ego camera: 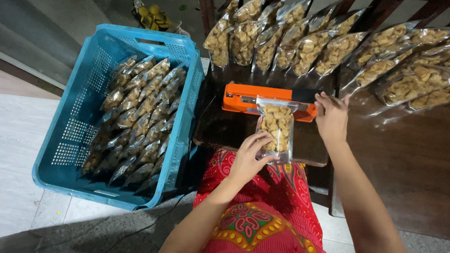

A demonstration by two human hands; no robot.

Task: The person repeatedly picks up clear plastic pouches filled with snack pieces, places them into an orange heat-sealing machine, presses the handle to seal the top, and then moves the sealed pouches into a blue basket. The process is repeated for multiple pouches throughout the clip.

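Blue crate [79,129] of pouches left | left hand [248,157] pinched pouch [276,129]; right hand [331,117] pressed orange sealer [239,97] | pouch mouth probably clamped, hidden.

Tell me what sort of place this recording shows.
Probably a small home snack-packing spot: an orange heat sealer on a dark wooden table, rows of filled clear pouches, and a blue crate of packed pouches on a tiled floor.
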